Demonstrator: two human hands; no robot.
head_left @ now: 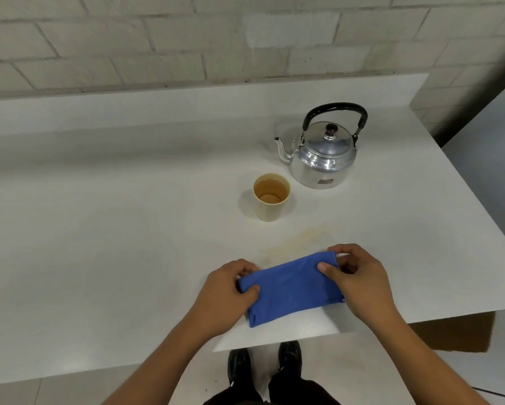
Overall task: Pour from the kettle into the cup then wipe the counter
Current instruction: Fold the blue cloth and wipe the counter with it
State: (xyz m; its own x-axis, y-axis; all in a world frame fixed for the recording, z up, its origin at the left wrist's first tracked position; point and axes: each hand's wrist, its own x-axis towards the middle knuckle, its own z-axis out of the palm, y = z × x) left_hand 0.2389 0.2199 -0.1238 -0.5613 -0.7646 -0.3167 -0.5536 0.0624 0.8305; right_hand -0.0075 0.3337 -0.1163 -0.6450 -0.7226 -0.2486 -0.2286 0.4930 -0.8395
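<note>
Now, through the head camera, we are looking down at a white table [128,229] set against a pale brick wall [157,39]. We are holding a folded blue cloth [289,287] flat on the table near its front edge. Our left hand [225,290] is pinching the cloth's left end, thumb on top and fingers curled around the edge. Our right hand [356,279] is pinching the right end, thumb pressing on the upper face and fingers wrapping behind the far corner.

Just beyond the cloth, a faint yellowish stain [298,241] is showing on the table surface, between the cloth and the cup [271,197]. The cup is standing upright, a pale yellow tumbler holding brownish liquid. Near it, behind and to the right but not touching, the shiny metal kettle [323,157] is sitting upright with its lid on, its black handle raised and its spout pointing left.

Below the table edge, our black shoes [263,363] are showing on the light floor [362,361].
</note>
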